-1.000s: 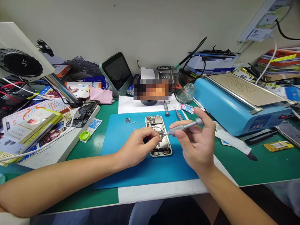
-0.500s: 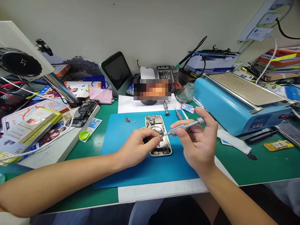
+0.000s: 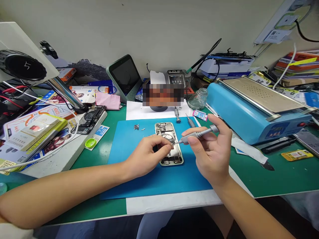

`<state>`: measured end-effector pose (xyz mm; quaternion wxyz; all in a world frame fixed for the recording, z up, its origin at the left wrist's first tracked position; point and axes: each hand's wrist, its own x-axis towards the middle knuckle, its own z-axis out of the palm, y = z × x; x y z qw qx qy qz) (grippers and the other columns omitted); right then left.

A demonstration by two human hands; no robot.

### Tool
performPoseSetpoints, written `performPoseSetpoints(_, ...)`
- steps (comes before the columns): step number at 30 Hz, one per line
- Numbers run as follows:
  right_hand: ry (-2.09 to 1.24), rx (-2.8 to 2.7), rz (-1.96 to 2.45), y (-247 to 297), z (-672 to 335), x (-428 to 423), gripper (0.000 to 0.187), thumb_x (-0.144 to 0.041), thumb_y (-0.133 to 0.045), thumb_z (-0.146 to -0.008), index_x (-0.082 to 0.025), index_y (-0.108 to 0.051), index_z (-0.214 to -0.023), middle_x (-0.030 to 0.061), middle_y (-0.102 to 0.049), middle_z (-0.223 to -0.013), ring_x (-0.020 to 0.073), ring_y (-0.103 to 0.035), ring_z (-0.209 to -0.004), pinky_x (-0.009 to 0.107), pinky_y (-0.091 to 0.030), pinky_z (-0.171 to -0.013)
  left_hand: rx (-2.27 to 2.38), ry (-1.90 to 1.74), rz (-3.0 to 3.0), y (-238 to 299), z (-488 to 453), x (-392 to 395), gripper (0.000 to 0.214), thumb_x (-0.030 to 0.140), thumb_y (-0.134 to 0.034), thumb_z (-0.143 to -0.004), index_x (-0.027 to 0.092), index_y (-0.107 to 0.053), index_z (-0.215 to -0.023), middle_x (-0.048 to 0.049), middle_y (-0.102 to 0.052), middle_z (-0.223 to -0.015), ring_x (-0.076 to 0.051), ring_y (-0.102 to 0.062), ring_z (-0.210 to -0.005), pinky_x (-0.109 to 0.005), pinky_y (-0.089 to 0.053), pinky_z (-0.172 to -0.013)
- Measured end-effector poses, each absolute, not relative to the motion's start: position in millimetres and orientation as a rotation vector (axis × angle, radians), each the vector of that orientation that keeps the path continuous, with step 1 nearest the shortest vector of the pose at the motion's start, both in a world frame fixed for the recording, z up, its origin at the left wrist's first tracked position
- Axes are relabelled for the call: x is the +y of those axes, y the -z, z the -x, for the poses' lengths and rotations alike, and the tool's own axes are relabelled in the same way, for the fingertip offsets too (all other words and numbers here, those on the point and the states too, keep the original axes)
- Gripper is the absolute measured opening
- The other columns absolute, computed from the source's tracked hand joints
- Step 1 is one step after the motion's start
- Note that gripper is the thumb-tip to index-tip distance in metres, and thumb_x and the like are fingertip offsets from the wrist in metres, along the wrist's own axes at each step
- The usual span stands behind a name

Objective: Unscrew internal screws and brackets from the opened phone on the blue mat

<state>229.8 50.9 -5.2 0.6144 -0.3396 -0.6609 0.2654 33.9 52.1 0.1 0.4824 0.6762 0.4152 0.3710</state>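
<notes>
My right hand (image 3: 211, 149) grips a grey precision screwdriver (image 3: 196, 135), the index finger bent over its rear cap. The shaft slants down to the left, and its tip meets the fingertips of my left hand (image 3: 149, 154). Thumb and index finger of that hand are pinched together; whatever lies between them is too small to make out. Below both hands an opened smartphone (image 3: 176, 158) lies on the blue mat (image 3: 127, 149), its inside parts bare. My left fingers cover part of its middle. A small dark component (image 3: 136, 127) rests on the mat, left of the phone.
At the right stands a blue heating-plate machine (image 3: 249, 113). More screwdrivers (image 3: 177, 115) and a glass jar (image 3: 198, 98) are behind the mat. Boxes (image 3: 35, 132) and another opened phone (image 3: 89, 119) are stacked at left, under a microscope stand (image 3: 67, 94).
The view has shifted very slightly. Both hands and the screwdriver keep nearly the same pose over the phone.
</notes>
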Motion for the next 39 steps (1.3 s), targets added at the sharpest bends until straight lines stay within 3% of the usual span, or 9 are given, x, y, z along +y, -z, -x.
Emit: performPoseSetpoints(39, -0.580, -1.482, 0.816, 3.2, -230.8, 49.7, 0.051, -0.021, -0.069, -0.099, -0.033, -0.046, -0.142, 0.0000, -0.075, -0.092, 0.0209, -0.074, -0.079, 0.039, -0.063, -0.069, 1.030, -0.883, -1.707, 2.9, -32.8, 53.5, 0.020, 0.029, -0.059, -0.098, 0.019, -0.073, -0.087, -0.0033, -0.076, -0.090, -0.020, -0.068, -0.085, -0.029, -0.051, -0.074)
